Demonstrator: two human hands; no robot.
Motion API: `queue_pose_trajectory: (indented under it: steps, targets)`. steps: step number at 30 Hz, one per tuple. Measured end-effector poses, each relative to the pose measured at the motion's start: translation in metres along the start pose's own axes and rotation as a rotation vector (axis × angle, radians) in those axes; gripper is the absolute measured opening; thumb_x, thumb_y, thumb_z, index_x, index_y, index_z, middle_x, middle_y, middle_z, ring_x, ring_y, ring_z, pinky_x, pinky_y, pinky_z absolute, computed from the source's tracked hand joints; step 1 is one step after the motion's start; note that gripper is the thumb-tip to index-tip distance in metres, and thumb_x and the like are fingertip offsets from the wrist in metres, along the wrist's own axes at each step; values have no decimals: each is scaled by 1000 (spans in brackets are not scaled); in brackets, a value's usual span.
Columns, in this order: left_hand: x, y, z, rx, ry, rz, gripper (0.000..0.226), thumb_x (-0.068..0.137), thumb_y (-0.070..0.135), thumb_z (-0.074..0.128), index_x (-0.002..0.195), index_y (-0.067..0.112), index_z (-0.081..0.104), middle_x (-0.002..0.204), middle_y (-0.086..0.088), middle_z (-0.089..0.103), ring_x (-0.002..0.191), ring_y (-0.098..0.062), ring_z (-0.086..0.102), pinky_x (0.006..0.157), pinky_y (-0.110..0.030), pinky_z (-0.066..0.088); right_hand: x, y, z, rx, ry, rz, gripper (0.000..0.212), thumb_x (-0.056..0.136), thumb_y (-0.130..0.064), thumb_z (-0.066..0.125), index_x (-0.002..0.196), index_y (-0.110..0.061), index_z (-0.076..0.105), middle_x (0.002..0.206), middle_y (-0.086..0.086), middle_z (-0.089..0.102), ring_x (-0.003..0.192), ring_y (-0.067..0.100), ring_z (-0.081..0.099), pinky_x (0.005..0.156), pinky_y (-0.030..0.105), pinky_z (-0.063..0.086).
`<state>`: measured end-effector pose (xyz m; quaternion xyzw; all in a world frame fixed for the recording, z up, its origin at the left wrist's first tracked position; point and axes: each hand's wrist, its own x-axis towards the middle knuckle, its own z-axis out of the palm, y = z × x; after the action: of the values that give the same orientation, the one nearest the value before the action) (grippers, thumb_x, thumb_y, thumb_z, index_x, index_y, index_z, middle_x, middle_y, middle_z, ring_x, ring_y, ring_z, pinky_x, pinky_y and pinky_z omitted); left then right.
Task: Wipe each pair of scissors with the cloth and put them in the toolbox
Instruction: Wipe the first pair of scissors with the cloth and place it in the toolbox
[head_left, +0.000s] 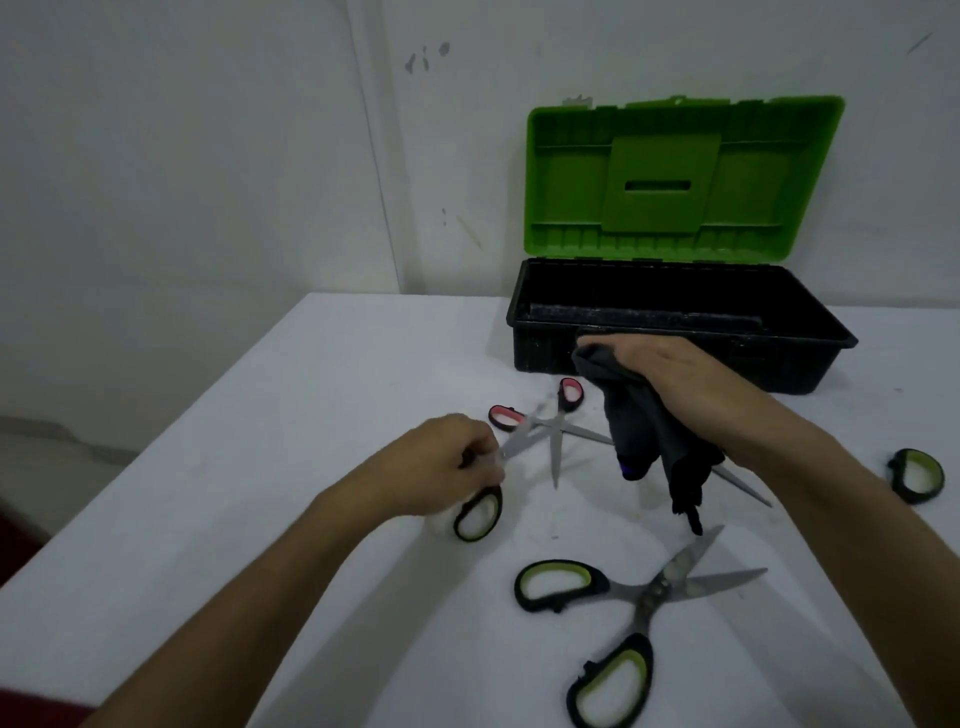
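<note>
My left hand (451, 467) grips a pair of green-handled scissors (480, 512) by the handle, just above the table; its blades point up and right. My right hand (660, 374) holds a dark grey cloth (644, 441) that hangs down in front of the toolbox. A pink-handled pair (556, 421) lies open between the two hands. Another green-handled pair (623, 608) lies open in the near foreground. At the right edge sits a further green handle (917, 475), whose blade (743, 483) runs under the cloth. The black toolbox (540, 332) stands open at the back, and its inside looks empty.
The toolbox's green lid (680, 176) leans up against the white wall. A white table (322, 405) carries everything; its left edge runs diagonally toward me.
</note>
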<state>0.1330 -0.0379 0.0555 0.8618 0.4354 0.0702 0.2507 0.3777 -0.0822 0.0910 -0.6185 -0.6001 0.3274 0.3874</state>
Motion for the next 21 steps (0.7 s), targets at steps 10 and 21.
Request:
queue_pose_trajectory:
  steps: [10, 21]
  targets:
    - [39, 40, -36, -678, 356, 41, 13, 95, 13, 59, 83, 11, 64, 57, 11, 58, 50, -10, 47, 48, -20, 40, 4, -25, -12, -161, 398, -502, 27, 92, -24, 67, 114, -28, 54, 99, -20, 61, 87, -2, 60, 69, 11, 46]
    - [92, 61, -37, -671, 603, 184, 20, 84, 34, 72, 78, 16, 70, 53, 17, 57, 49, 2, 48, 52, -18, 37, 45, -25, -17, -262, 689, -672, 22, 98, -24, 55, 119, -21, 56, 106, -11, 56, 93, 19, 52, 78, 37, 47]
